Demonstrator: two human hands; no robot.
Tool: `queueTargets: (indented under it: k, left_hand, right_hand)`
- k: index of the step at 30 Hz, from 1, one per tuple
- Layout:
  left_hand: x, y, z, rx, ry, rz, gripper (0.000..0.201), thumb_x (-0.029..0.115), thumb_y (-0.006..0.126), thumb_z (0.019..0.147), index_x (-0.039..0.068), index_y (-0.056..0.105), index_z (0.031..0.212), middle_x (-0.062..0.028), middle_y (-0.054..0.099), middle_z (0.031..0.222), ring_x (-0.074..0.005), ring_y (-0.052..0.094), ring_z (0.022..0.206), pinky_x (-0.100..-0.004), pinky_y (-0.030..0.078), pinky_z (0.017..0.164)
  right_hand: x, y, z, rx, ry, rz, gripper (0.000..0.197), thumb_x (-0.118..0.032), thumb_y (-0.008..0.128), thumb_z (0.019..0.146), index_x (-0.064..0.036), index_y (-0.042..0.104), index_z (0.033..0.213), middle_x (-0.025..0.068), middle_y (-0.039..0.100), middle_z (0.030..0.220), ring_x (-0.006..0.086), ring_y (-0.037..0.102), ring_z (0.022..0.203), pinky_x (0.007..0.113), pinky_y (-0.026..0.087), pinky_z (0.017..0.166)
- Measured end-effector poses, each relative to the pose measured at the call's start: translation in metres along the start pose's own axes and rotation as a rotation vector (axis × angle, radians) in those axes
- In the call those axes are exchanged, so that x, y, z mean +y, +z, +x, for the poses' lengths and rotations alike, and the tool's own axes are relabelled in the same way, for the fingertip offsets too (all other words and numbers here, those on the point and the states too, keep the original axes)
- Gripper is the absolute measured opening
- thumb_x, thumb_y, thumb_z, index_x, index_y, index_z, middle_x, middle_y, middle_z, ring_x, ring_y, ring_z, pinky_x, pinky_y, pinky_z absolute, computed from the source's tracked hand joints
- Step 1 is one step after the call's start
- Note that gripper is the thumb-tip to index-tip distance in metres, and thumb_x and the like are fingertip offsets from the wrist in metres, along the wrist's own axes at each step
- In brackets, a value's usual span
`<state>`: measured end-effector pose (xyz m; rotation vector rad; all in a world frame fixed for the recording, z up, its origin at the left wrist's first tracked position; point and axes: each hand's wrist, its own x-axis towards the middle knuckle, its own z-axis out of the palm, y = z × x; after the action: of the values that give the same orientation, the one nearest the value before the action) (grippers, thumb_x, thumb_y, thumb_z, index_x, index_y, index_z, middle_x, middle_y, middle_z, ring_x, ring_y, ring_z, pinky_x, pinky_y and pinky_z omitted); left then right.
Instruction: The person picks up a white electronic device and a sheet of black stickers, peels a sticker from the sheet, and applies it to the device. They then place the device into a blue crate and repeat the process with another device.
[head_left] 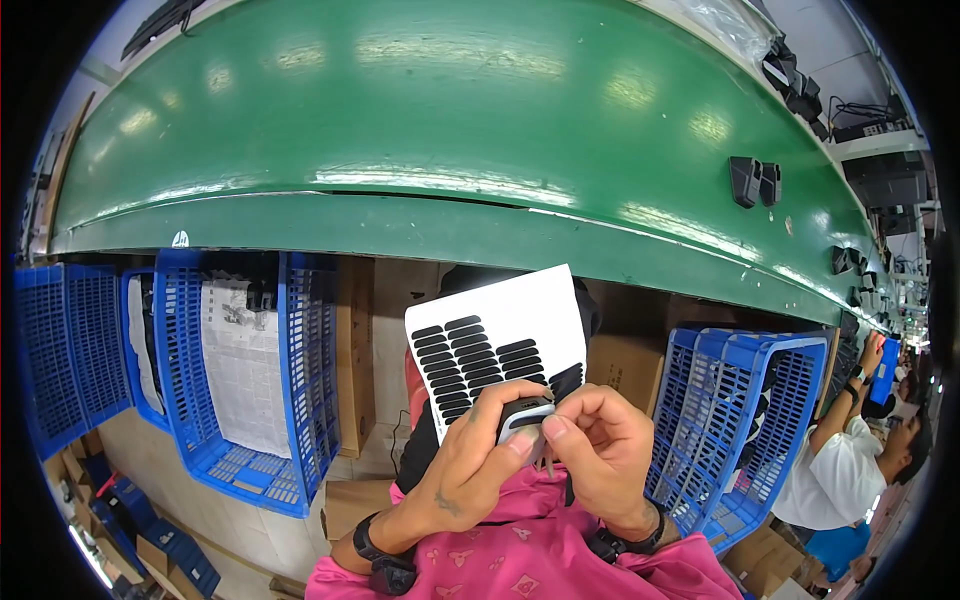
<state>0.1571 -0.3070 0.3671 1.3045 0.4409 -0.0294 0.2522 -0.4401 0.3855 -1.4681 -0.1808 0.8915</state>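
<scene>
My left hand [470,465] is wrapped round a small rounded device [524,408], black on one side and light grey on the other. My right hand [606,448] pinches thumb and fingers together against the device's right end; anything between those fingertips is hidden. Behind both hands, over my lap, a white sheet [510,298] lies tilted. Rows of black oval stickers [475,354] cover its lower part, with bare white where some rows stop short.
A long green workbench [450,110] spans the far side, with two black parts [752,182] at its right. Blue plastic crates stand left [302,400] and right [690,420] of me. Cardboard boxes [625,370] sit under the bench. Another person [835,470] works at far right.
</scene>
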Motion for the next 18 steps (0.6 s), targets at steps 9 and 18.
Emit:
queueTargets:
  k: [9, 18]
  left_hand:
    - [-0.001, 0.000, -0.001, 0.015, 0.063, 0.026, 0.038, 0.015, 0.046, 0.093, -0.004, 0.046, 0.125, -0.0207, 0.058, 0.106, -0.0280, 0.061, 0.093, -0.0358, 0.047, 0.084]
    - [-0.004, 0.000, -0.002, 0.032, 0.020, 0.121, 0.043, 0.019, 0.042, 0.090, -0.004, 0.043, 0.127, -0.0151, 0.061, 0.100, -0.0186, 0.060, 0.086, -0.0296, 0.048, 0.078]
  right_hand:
    - [0.002, 0.002, 0.002, 0.026, -0.033, -0.057, 0.005, 0.004, 0.060, 0.090, 0.0038, 0.055, 0.089, 0.0049, 0.061, 0.075, 0.0056, 0.057, 0.062, 0.018, 0.045, 0.055]
    - [0.008, -0.015, 0.009, 0.080, -0.166, -0.457, 0.012, -0.001, 0.068, 0.087, -0.0001, 0.056, 0.083, 0.0008, 0.060, 0.070, 0.0029, 0.055, 0.060, 0.018, 0.042, 0.052]
